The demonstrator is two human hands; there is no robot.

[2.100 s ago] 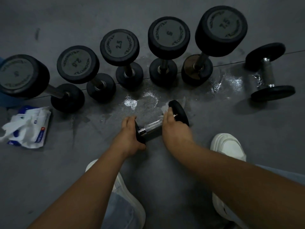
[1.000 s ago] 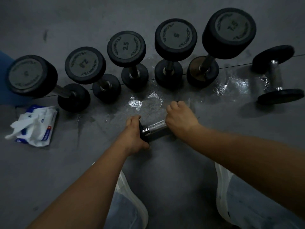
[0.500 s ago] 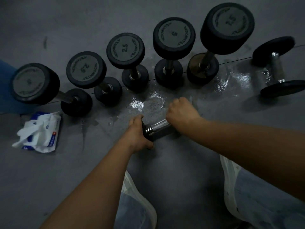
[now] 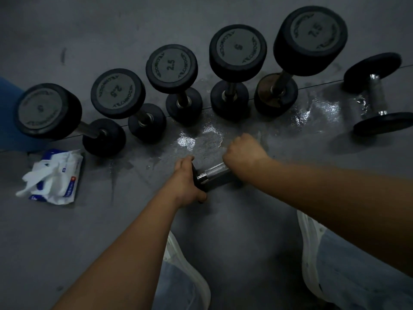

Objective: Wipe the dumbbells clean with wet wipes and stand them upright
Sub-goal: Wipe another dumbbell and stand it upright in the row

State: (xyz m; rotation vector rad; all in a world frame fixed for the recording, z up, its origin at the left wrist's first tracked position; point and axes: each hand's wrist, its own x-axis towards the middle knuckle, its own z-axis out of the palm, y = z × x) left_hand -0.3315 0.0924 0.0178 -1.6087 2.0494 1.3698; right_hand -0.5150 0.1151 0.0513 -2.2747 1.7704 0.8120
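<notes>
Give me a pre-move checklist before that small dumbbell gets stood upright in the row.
1. Left hand gripping the near black end plate of the small chrome-handled dumbbell: ok.
2. Right hand closed over the far end: ok.
3. Wipe still in the right hand: cannot tell, hidden.
4. Far end plate wiped clean: cannot tell, covered.
5. Five black round-headed dumbbells upright in the row: ok.
6. Flat-plate dumbbell at right upright: not ok, lying on its side.

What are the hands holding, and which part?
One small dumbbell lying on the floor. The left hand grips its near end; the right hand covers its far end.
</notes>
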